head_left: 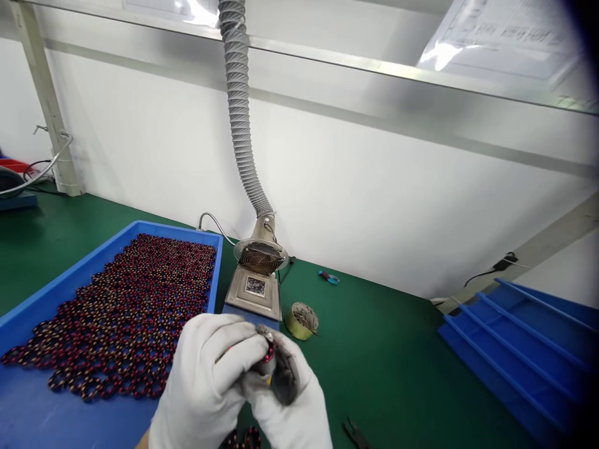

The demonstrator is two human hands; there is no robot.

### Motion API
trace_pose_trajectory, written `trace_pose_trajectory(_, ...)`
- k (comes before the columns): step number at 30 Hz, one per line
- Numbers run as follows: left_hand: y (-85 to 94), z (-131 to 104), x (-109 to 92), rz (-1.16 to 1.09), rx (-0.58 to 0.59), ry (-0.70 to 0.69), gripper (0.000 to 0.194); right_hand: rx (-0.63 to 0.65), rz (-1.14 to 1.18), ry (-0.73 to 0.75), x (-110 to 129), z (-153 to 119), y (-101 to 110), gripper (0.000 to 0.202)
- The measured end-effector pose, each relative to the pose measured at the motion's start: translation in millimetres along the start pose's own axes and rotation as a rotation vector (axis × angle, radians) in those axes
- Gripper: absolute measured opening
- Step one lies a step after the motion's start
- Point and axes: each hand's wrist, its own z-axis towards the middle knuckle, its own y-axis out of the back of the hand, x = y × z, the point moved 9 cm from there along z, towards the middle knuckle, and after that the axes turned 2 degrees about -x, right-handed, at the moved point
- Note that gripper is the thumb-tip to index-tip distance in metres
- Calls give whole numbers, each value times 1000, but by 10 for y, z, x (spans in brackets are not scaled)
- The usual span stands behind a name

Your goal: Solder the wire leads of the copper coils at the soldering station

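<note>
My left hand [201, 368], in a white glove, is closed with its fingers around a small dark ring with pink-red spots [268, 355]. Against it, my gloved right hand [304, 399] is closed on a dark, rounded tool handle [284, 381] with a bit of yellow beside it. The working end of this tool is mostly hidden by the fingers, so its kind is unclear. A small greyish metal tip [264, 332] shows above the ring. Both hands meet over the green table. Below them, partly covered, lie a few more spotted rings [250, 438].
To the left, a blue tray [218, 274] holds rows of spotted rings [140, 299]. Beyond my hands stands a metal heating plate [248, 305] under a grey flexible duct [239, 118]. Nearby are a tin of scraps [299, 330], small cutters [329, 277], pliers [356, 435] and stacked blue trays [519, 349].
</note>
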Motion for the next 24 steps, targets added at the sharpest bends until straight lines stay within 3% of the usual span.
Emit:
trace_pose_trajectory(6,-104,4,98,-153,83,106,25,-45,138,-30,-385,99,249,33)
trace_pose_trajectory(9,-163,-1,185,-314,156,206,33,-37,270,-80,-600,181,262,39)
trace_pose_trajectory(11,-182,-6,241,-453,147,272,28,-22,346,-120,-682,221,225,40)
trace_pose_trajectory(16,-305,-195,551,-804,17,679,14,89,459,-288,-629,128,2,32)
trace_pose_trajectory(20,-241,-321,717,-917,-108,905,11,102,568,-375,-397,-66,-132,33)
trace_pose_trajectory(21,-232,-312,714,-896,-69,918,11,108,593,-378,-342,-95,-164,31)
trace_pose_trajectory(24,-339,-249,570,-837,213,863,43,115,635,-376,-267,-127,-233,25)
